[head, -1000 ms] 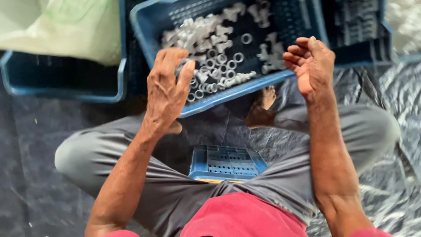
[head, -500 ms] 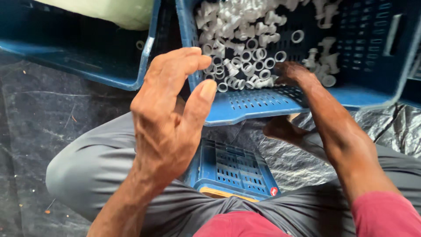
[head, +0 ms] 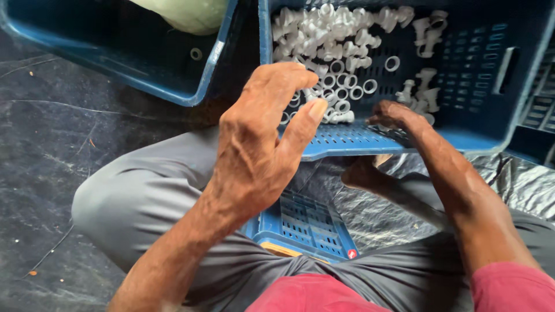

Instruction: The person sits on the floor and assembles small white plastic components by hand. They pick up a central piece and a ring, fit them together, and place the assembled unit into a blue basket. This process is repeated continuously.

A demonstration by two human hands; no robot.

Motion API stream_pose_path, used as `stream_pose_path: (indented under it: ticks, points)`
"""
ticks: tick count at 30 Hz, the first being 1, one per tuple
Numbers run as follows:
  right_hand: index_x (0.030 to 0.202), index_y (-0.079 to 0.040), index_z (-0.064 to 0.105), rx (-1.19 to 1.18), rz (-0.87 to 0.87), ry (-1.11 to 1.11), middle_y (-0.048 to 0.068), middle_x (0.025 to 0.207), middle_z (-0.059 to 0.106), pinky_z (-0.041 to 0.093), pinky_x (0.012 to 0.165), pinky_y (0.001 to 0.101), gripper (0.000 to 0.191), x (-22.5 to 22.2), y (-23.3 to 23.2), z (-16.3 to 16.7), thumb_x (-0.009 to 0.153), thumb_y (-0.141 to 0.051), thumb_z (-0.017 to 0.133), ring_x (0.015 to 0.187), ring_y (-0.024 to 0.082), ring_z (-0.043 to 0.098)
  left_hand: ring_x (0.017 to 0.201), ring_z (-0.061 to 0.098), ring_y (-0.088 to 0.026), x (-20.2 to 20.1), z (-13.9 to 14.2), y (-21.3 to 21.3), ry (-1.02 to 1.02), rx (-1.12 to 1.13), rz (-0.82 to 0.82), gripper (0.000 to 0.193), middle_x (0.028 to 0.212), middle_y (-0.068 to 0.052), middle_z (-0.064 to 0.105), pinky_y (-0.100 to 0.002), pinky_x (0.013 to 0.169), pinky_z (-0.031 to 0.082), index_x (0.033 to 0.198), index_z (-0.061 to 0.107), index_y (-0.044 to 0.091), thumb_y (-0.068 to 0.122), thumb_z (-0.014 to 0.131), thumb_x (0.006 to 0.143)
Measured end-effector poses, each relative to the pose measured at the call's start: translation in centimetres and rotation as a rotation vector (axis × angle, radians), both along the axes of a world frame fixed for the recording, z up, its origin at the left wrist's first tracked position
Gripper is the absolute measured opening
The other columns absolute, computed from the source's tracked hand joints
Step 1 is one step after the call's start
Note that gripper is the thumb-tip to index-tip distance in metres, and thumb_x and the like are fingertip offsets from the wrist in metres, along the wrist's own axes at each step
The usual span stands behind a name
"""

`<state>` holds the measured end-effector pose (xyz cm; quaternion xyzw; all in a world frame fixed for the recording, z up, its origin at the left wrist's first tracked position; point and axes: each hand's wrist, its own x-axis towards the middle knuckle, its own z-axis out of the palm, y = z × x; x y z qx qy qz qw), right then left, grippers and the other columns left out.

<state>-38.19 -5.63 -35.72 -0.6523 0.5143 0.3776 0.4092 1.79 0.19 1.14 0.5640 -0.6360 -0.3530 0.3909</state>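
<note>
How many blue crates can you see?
4: one upper left, one full of white fittings, a small one between the legs, and one at the right edge. More may be hidden.

The left hand (head: 260,144) covers part of the white fittings (head: 341,40) and rings. The right hand (head: 399,115) hides its own fingertips, so its grip cannot be made out. The blue crate (head: 491,63) runs off the top edge; the pale sack (head: 185,11), perhaps plastic, is cut off too.
</note>
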Motion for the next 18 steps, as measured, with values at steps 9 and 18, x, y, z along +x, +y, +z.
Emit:
stream_pose_path:
  ticks: [9,18]
  points:
    - [0.105,-0.005,0.079,-0.143,-0.646,-0.353,0.009,0.078,0.062,0.044,0.063,0.0402,0.049,-0.4,1.2,8.1,0.101,-0.051,0.062,0.073,0.021,0.057,0.104,0.07,-0.037,-2.4,-2.0,0.1,0.04,-0.042,-0.012,0.025,0.114,-0.019,0.068,-0.043,0.09,0.056,0.116,0.064,0.001,0.023,0.063,0.105]
    - [0.118,-0.003,0.068,-0.148,-1.259,-0.87,0.003,0.07,0.061,0.046,0.046,0.0325,0.064,4.7,3.9,21.3,0.1,-0.06,0.046,0.052,0.016,0.057,0.095,0.069,-0.039,-5.4,-3.1,2.1,0.009,-0.09,-0.085,0.026,0.11,-0.021,0.067,-0.045,0.082,0.053,0.112,0.065,0.002,0.024,0.066,0.098]
